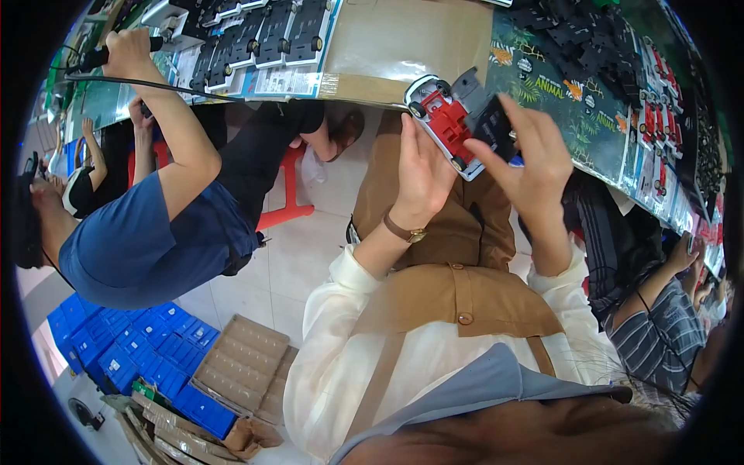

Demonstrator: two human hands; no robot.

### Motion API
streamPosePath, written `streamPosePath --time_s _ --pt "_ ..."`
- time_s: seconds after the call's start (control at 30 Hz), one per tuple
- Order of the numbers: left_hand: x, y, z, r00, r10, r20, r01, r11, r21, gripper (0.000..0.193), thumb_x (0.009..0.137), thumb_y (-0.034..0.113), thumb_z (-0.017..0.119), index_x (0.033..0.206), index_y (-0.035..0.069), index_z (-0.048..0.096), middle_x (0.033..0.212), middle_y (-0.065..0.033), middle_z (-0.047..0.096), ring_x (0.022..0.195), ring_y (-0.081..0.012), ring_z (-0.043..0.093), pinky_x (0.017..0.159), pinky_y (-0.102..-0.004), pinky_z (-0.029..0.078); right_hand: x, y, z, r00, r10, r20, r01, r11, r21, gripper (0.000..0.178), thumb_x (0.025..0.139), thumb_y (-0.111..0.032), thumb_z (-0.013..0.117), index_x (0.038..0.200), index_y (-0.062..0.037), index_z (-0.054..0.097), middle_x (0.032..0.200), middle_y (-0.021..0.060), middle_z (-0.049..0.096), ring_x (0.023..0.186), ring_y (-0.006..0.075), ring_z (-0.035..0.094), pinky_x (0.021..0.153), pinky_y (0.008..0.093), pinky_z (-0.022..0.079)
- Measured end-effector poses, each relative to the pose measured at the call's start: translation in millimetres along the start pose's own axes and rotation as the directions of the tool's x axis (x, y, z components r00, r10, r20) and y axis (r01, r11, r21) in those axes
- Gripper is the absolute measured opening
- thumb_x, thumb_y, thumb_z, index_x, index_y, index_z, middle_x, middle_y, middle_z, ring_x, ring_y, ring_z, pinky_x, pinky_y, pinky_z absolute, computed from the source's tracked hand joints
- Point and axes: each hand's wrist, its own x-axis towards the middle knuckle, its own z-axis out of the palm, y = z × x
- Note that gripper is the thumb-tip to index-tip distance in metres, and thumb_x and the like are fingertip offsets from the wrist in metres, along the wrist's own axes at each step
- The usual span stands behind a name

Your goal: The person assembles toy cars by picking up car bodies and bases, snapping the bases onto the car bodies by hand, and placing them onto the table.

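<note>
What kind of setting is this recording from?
Probably a toy assembly line: rows of black toy-car chassis lie along the workbench, both hands hold a red-and-white toy car, and a co-worker sits alongside.

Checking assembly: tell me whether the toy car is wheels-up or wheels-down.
Wheels-up: the toy car, held between left hand and right hand, shows its red underside and black wheels.

One red and white toy car (pixel 444 124), upside down, held between two hands: left hand (pixel 422 167), right hand (pixel 527 147). One brown wristwatch (pixel 403 230). Two co-workers nearby. One red stool (pixel 291 194). Many black chassis parts (pixel 260 35) in rows, too many to count. Many blue bins (pixel 132 345).
</note>
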Motion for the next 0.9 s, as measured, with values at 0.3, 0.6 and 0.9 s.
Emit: streamPosePath --time_s 0.3,0.6,0.9 --pt "-3.0 4.5 -3.1 0.996 0.081 0.037 -0.084 0.994 0.076 0.054 0.097 0.046 0.021 0.130 0.006 0.036 0.126 -0.0093 0.048 0.117 -0.0219 0.045 0.100 -0.0369 0.034 -8.9 -18.5 26.0 0.995 -0.058 0.085 0.063 0.997 -0.052 0.057 0.064 -0.039 0.075 0.107 -0.0046 0.059 0.078 0.0063 0.051 0.069 0.0228 0.054 0.053 0.0316 0.045" --pt "-2.5 3.3 -0.8 0.993 0.097 0.073 -0.104 0.989 0.103 0.055 0.096 0.047 0.024 0.129 0.005 0.037 0.124 -0.0091 0.048 0.115 -0.0208 0.047 0.099 -0.0360 0.036 -1.4 -26.2 27.1 0.993 0.015 0.115 -0.004 0.996 -0.089 0.057 0.061 -0.038 0.077 0.104 -0.0045 0.060 0.094 0.0092 0.057 0.078 0.0264 0.059 0.063 0.0318 0.049" --pt "-0.4 2.3 -4.3 0.987 0.156 0.045 -0.160 0.979 0.124 0.038 0.095 0.026 0.040 0.128 0.007 0.036 0.117 -0.0062 0.050 0.108 -0.0169 0.049 0.095 -0.0329 0.038 -4.8 -26.0 34.5 0.995 0.008 0.104 0.004 0.993 -0.115 0.042 0.075 -0.028 0.068 0.109 -0.0066 0.057 0.094 0.0052 0.055 0.084 0.0232 0.057 0.061 0.0329 0.049"
